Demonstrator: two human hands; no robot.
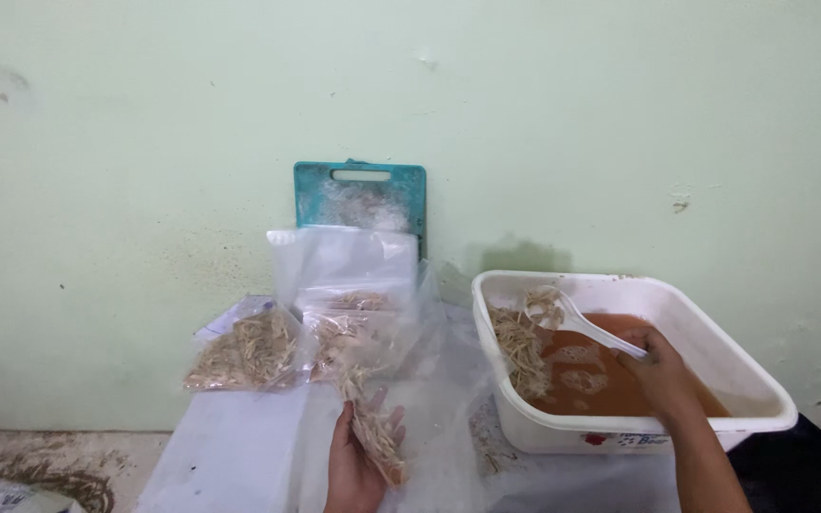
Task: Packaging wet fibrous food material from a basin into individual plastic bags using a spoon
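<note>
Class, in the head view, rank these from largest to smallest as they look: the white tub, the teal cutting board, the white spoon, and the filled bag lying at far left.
1. white tub
2. teal cutting board, partly hidden by bags
3. filled bag, close to the board in size, so this order is unsure
4. white spoon

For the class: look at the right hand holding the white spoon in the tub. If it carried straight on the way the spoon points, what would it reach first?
The right hand aims the white spoon up-left; its bowl already meets the pale shredded strips heaped at the white tub left end. Next probably comes the tub's wall, though depth is unclear.
</note>
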